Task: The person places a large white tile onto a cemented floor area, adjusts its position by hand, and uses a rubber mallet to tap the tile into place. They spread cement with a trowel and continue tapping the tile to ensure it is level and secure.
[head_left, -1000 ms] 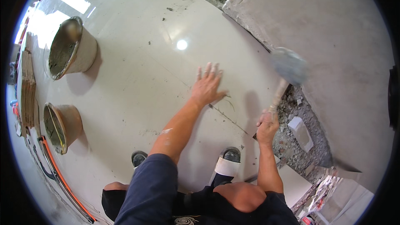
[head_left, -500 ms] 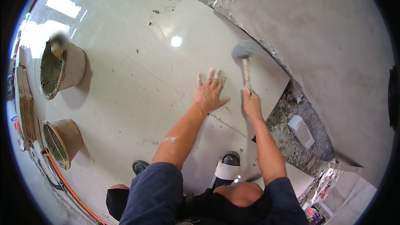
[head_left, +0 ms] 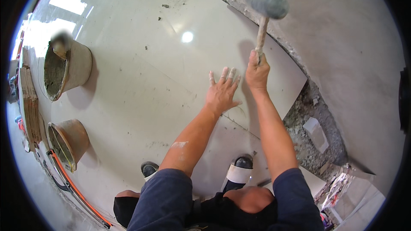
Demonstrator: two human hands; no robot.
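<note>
My left hand (head_left: 222, 93) lies spread on a glossy pale floor tile (head_left: 180, 72), fingers apart, just above a dark line across the surface. My right hand (head_left: 258, 70) grips the wooden handle of a mallet (head_left: 267, 4), whose grey head is raised and slightly blurred near the edge of a grey slab at upper right. Beside my right forearm, a broken-edged bed of grey rubble (head_left: 299, 107) borders the tile, with a white block (head_left: 316, 135) lying in it.
Two buckets (head_left: 77, 66) of grey mortar stand at left. Behind them are stacked boards (head_left: 30, 107) and an orange-striped long tool (head_left: 70, 175). The grey slab (head_left: 351, 60) fills the right side. My sandalled feet (head_left: 239, 167) show below, with another tile piece at lower right.
The mallet swung leftward over the tile and is now lifted higher toward the upper slab edge. My right hand moved forward and up; my left hand stays spread on the tile.
</note>
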